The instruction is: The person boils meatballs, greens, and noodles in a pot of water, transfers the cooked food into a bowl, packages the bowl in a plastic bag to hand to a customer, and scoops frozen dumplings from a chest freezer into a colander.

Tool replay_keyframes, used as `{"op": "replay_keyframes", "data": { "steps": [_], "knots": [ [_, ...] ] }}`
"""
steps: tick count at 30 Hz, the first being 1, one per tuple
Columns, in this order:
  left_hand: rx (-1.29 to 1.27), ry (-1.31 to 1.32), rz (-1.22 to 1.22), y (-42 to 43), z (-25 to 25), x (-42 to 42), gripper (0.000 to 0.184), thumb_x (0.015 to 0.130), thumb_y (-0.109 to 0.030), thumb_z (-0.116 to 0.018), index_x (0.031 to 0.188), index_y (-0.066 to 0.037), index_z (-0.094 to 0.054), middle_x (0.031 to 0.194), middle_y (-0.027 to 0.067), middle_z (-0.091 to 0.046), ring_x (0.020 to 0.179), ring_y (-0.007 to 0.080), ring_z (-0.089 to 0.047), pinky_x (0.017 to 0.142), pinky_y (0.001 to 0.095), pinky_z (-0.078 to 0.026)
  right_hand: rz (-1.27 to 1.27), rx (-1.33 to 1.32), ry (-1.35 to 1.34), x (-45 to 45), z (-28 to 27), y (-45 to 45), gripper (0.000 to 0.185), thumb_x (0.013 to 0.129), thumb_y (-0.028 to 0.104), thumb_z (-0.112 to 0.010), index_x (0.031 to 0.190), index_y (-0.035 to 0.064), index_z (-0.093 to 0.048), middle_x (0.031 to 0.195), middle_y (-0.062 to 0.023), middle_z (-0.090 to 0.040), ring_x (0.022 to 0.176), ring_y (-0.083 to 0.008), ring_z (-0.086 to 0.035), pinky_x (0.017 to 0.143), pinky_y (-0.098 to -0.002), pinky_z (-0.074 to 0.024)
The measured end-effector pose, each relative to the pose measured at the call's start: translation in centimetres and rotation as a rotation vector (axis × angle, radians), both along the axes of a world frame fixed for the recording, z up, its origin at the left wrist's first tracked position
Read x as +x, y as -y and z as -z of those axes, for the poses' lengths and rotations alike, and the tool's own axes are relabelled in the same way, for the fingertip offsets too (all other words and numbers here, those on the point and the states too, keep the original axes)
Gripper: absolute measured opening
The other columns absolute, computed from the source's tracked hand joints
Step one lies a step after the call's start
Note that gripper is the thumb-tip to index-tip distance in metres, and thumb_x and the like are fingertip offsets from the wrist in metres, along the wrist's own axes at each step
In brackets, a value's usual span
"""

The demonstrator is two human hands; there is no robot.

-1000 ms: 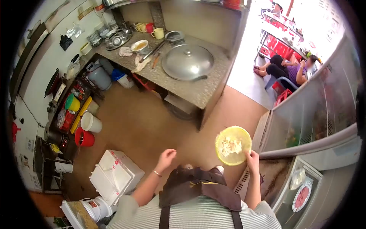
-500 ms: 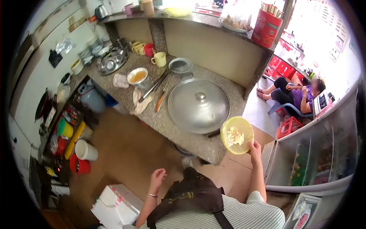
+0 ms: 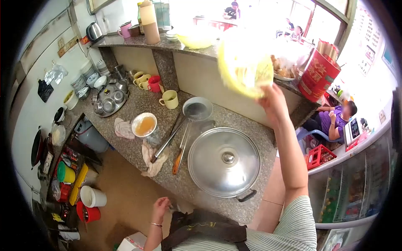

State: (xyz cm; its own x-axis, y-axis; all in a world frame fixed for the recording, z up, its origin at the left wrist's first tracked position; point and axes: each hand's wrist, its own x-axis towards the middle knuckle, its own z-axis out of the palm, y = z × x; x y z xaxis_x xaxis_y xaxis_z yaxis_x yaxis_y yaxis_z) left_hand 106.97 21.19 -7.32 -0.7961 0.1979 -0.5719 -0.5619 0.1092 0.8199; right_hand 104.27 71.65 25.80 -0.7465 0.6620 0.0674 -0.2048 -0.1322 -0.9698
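My right hand is raised over the counter's right side, gripping the rim of a yellow plastic bowl. The bowl is tilted, blurred and partly washed out by glare, with pale pieces visible inside. It is up in front of the raised shelf, beside a plate of brown food. Below it, a large lidded metal pot sits on the counter. My left hand hangs low near my apron, fingers loosely bent, with nothing seen in it.
On the speckled counter lie tongs, a wooden-handled tool, a cloth, a bowl of orange liquid and mugs. A red tin and another yellow bowl stand on the shelf. A seated person is at right.
My right hand has lifted the yellow bowl up and to the left, from the counter's near right corner to shelf height. I have moved closer to the counter. My left hand stays low.
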Motion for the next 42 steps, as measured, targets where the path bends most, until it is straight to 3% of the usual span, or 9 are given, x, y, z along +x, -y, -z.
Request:
{"op": "replay_keyframes", "data": {
  "steps": [10, 14, 18, 21, 24, 25, 27, 38, 42],
  "knots": [
    [-0.036, 0.013, 0.184, 9.4, 3.5, -19.7, 0.023, 0.089, -0.021, -0.061, 0.107, -0.006, -0.059, 0.093, 0.0017, -0.062, 0.082, 0.0116, -0.059, 0.073, 0.0263, -0.048, 0.423, -0.172, -0.331, -17.1, 1.7, -2.4, 0.034, 0.09, 0.007, -0.054, 0.119, -0.0047, -0.041, 0.111, -0.021, -0.054, 0.085, -0.0345, -0.064, 0.062, -0.0287, -0.0578],
    [-0.025, -0.072, 0.213, 12.7, 0.0, -29.1, 0.025, 0.089, -0.021, -0.063, 0.108, -0.006, -0.06, 0.094, 0.0017, -0.062, 0.083, 0.0112, -0.059, 0.073, 0.0262, -0.048, 0.524, -0.238, -0.323, -19.0, 1.7, -2.5, 0.033, 0.091, 0.007, -0.053, 0.114, -0.0132, -0.04, 0.113, -0.0262, -0.05, 0.095, -0.037, -0.062, 0.079, -0.0386, -0.0599],
    [0.03, -0.027, 0.13, 15.8, 0.1, -36.5, 0.024, 0.088, -0.022, -0.063, 0.107, -0.007, -0.06, 0.096, 0.001, -0.062, 0.082, 0.0103, -0.06, 0.072, 0.0258, -0.048, 0.594, -0.145, -0.372, -19.4, 3.0, 4.0, 0.026, 0.088, 0.015, -0.061, 0.104, -0.0026, -0.05, 0.097, -0.0091, -0.052, 0.102, -0.0348, -0.059, 0.084, -0.0426, -0.0551],
    [0.023, 0.001, 0.079, 16.7, 1.1, -39.4, 0.023, 0.088, -0.022, -0.064, 0.106, -0.008, -0.06, 0.095, 0.0005, -0.063, 0.082, 0.0102, -0.061, 0.07, 0.0241, -0.047, 0.462, -0.009, -0.211, -19.5, 10.7, 12.4, 0.023, 0.093, 0.028, -0.053, 0.105, 0.0081, -0.056, 0.091, -0.0019, -0.056, 0.084, -0.0138, -0.056, 0.074, -0.0301, -0.0454],
    [-0.002, 0.033, 0.159, 16.1, 1.9, -40.6, 0.023, 0.088, -0.022, -0.063, 0.106, -0.008, -0.06, 0.094, 0.0009, -0.063, 0.083, 0.0103, -0.061, 0.068, 0.0227, -0.047, 0.177, 0.863, 0.591, -16.7, 27.8, 19.1, 0.03, 0.093, 0.023, -0.05, 0.115, 0.0035, -0.056, 0.109, -0.0111, -0.061, 0.095, -0.0201, -0.058, 0.085, -0.0344, -0.0454],
    [0.012, 0.025, 0.167, 15.8, 1.6, -40.5, 0.023, 0.088, -0.022, -0.063, 0.106, -0.008, -0.06, 0.094, 0.0009, -0.063, 0.083, 0.0103, -0.061, 0.068, 0.0227, -0.047, 0.269, 0.415, 0.753, -18.1, 26.6, 25.8, 0.038, 0.089, 0.02, -0.054, 0.122, 0.0026, -0.052, 0.113, -0.0138, -0.06, 0.103, -0.0246, -0.057, 0.088, -0.0358, -0.0445],
    [0.045, 0.012, 0.252, 14.6, 0.7, -40.5, 0.023, 0.088, -0.022, -0.063, 0.106, -0.009, -0.06, 0.094, 0.0007, -0.063, 0.082, 0.0096, -0.061, 0.066, 0.0215, -0.046, 0.289, 0.524, 0.856, -16.0, 36.9, 30.6, 0.059, 0.079, 0.021, -0.065, 0.13, 0.0011, -0.042, 0.117, -0.0225, -0.055, 0.115, -0.0364, -0.05, 0.094, -0.0411, -0.0425],
    [0.001, -0.557, 0.807, 4.7, 2.6, -35.7, 0.03, 0.084, -0.01, -0.064, 0.112, -0.002, -0.055, 0.093, 0.0045, -0.062, 0.078, 0.0119, -0.059, 0.068, 0.0263, -0.05, 0.392, 0.429, 1.003, -16.0, 40.2, 34.9, 0.055, 0.072, 0.016, -0.065, 0.122, 0.0029, -0.045, 0.102, -0.0219, -0.059, 0.096, -0.04, -0.056, 0.082, -0.0469, -0.0464],
    [-0.129, -0.842, 1.042, -0.5, 6.2, -32.5, 0.05, 0.079, -0.025, -0.069, 0.119, -0.003, -0.049, 0.106, 0.0191, -0.059, 0.097, 0.0317, -0.057, 0.084, 0.0402, -0.046, 0.573, 0.469, 0.899, -14.7, 36.0, 34.9, 0.047, 0.073, 0.021, -0.063, 0.114, 0.002, -0.051, 0.099, -0.021, -0.06, 0.091, -0.0405, -0.058, 0.079, -0.0475, -0.0473]
  ]
}}
